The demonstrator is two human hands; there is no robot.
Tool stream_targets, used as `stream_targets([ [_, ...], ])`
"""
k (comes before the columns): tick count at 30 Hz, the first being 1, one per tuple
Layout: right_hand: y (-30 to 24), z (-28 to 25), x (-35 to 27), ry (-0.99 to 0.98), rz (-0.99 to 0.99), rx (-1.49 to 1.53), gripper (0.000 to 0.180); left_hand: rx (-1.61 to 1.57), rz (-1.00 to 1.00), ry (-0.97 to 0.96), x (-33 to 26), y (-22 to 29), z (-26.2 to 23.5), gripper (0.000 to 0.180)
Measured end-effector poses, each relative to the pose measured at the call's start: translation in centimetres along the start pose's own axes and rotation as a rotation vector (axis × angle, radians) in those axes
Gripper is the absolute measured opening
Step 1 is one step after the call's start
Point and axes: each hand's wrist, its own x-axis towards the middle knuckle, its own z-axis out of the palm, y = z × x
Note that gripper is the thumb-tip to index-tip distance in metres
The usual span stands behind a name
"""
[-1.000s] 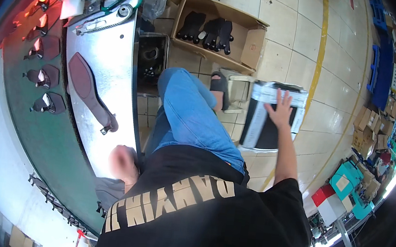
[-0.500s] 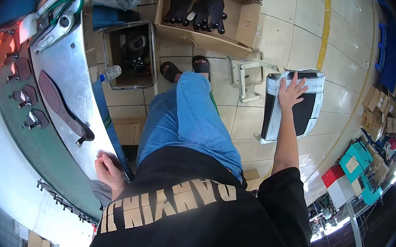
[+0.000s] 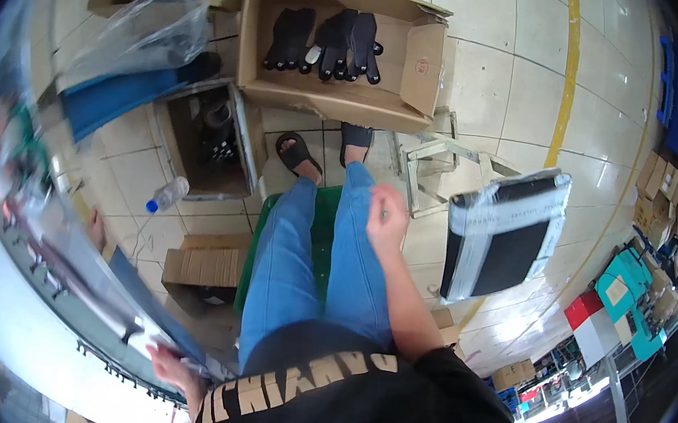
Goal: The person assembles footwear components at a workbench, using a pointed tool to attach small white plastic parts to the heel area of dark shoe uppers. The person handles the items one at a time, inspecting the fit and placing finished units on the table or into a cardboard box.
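My right hand [image 3: 387, 221] is above my right knee, its fingers curled in loosely with nothing visible in them. At the lower left, my left hand [image 3: 172, 367] rests by the edge of a metal-topped bench [image 3: 109, 241]. Motion smears its fingers, so its grip is unclear. Close to it on the bench lies a slim dark sole-like piece [image 3: 128, 328], also blurred. To the right of my right hand, and apart from it, stands a stool with a black seat [image 3: 494, 248] bound in pale tape.
Ahead of my feet a cardboard box [image 3: 337, 111] holds several dark sole-shaped pieces [image 3: 291, 37]. Left of it are a smaller open box [image 3: 243, 139], a plastic bottle [image 3: 167, 193] and clear plastic wrapping [image 3: 147, 30]. A green plastic seat [image 3: 316, 234] is beneath my legs.
My right hand has left the taped stool seat, moved left over my knee and curled its fingers. My view has shifted to the right; the left hand stays by the bench edge.
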Motion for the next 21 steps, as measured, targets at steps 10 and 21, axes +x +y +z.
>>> stream_targets([
  [10, 42.5, 1.8, 11.8, 0.389, 1.152, 0.397, 0.022, 0.054, -0.079, 0.348, -0.9, 4.1, 8.4, 0.053],
  [21, 58.5, 4.8, 14.2, -0.325, 0.869, -0.192, 0.038, 0.059, -0.092, 0.218, -3.4, 2.5, 22.5, 0.051],
])
